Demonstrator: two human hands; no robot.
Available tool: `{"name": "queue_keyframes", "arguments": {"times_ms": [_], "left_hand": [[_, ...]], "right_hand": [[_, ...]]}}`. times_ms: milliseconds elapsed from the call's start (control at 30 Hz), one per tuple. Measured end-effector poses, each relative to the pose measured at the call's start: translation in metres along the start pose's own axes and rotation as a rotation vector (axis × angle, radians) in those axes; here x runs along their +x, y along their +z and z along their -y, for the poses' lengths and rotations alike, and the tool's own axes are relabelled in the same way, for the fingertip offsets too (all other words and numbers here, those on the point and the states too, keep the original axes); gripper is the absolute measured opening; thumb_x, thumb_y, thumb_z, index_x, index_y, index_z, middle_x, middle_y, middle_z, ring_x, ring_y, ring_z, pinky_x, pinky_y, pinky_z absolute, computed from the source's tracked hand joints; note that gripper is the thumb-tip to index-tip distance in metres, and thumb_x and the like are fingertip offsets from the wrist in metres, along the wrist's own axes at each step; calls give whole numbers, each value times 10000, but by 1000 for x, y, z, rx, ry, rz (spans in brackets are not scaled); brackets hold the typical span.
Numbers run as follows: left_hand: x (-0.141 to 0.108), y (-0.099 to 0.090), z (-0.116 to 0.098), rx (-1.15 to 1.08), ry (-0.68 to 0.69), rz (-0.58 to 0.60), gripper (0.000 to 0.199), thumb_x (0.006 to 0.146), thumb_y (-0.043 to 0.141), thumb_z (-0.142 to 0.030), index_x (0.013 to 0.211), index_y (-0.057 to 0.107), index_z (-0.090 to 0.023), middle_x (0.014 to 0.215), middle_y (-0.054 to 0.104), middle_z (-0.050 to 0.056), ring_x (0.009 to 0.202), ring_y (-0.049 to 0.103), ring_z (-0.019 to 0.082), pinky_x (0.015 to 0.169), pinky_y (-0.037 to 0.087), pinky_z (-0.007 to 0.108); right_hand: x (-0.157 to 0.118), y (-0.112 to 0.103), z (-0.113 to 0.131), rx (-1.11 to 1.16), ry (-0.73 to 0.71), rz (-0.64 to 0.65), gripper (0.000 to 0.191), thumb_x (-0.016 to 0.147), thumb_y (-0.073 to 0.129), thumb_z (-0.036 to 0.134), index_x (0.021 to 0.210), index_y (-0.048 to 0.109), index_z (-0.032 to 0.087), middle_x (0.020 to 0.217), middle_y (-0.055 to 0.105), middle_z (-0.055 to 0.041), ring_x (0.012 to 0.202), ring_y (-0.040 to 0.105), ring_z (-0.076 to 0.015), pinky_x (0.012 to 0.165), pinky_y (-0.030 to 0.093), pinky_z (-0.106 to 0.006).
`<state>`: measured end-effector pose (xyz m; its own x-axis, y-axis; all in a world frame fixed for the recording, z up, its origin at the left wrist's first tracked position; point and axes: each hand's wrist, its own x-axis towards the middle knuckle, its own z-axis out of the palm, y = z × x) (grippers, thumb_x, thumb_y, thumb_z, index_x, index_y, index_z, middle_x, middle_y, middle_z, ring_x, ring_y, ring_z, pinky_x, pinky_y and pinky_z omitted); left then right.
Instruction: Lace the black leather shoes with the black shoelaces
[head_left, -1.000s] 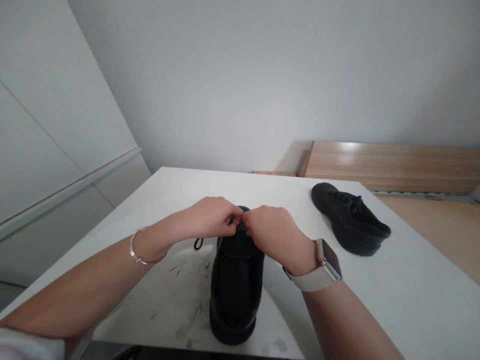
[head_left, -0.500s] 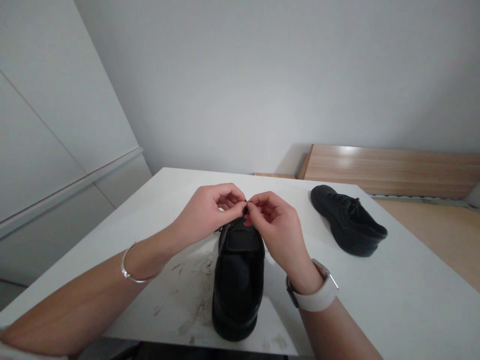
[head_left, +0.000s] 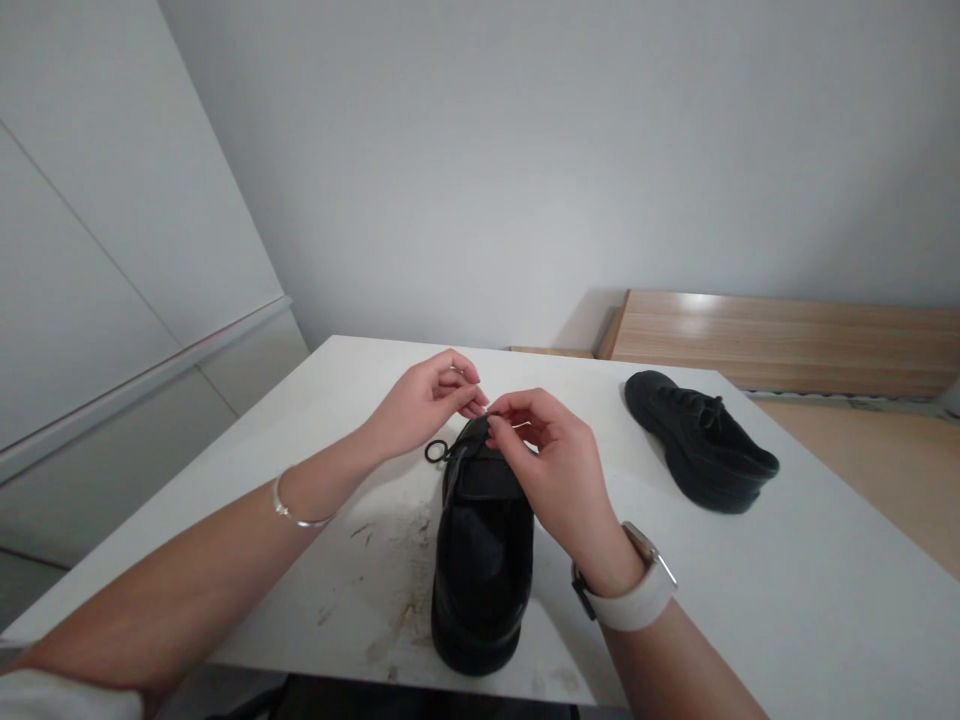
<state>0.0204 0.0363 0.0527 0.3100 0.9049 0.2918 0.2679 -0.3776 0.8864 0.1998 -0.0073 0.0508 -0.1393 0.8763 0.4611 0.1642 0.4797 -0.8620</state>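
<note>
A black lace-up shoe (head_left: 484,590) stands upright on the white table with its heel towards me. My right hand (head_left: 551,455) is over the right side of its front, thumb and forefinger pinching the black shoelace near the top of the lacing. Beside those fingertips is my left hand (head_left: 431,400), fingers curled and closed just beyond the shoe's laced part; what they hold, if anything, is too small to make out. A lace loop (head_left: 436,452) sticks out at the shoe's left side. My hands partly hide the toe and the lacing.
Another black shoe (head_left: 697,440), its laces tied, rests on the right of the white table (head_left: 360,390). Dirt marks (head_left: 405,610) lie left of the near shoe. A wood-grain board (head_left: 787,335) is beyond the table's right corner, with a grey wall behind.
My left hand has lifted slightly away from the knot area, while my right hand stays at the lacing. The lace loop on the left now shows clearly.
</note>
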Motion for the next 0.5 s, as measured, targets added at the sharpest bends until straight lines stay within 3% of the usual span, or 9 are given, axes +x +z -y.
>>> {"name": "queue_keyframes", "arguments": {"times_ms": [67, 200, 300, 500], "left_hand": [[10, -4, 19, 321, -9, 49, 196, 874, 584, -330, 979, 576, -165, 994, 700, 85, 911, 674, 202, 845, 536, 352], [16, -4, 42, 489, -40, 200, 151, 807, 634, -280, 888, 651, -153, 856, 676, 47, 778, 634, 192, 734, 500, 308], [14, -1, 42, 541, -25, 226, 104, 829, 615, -260, 836, 636, -158, 767, 627, 20, 716, 588, 173, 693, 462, 278], [13, 2, 33, 572, 17, 242, 73, 847, 605, -231, 826, 632, -167, 847, 627, 41, 816, 582, 188, 783, 458, 294]], "right_hand": [[-2, 1, 3, -27, -48, 3, 69, 879, 609, 199, 912, 668, 184, 890, 696, -33, 788, 665, -133, 703, 541, -254], [-6, 0, 8, -111, -144, -9, 63, 896, 608, 172, 901, 668, 190, 892, 691, -18, 817, 647, -120, 718, 527, -237], [-6, -2, 10, -127, -150, -17, 60, 901, 604, 168, 893, 659, 192, 880, 690, -13, 812, 645, -122, 716, 522, -239], [-5, -1, 10, -190, -182, 17, 78, 900, 586, 134, 908, 643, 187, 872, 673, -10, 803, 630, -124, 725, 504, -244]]}}
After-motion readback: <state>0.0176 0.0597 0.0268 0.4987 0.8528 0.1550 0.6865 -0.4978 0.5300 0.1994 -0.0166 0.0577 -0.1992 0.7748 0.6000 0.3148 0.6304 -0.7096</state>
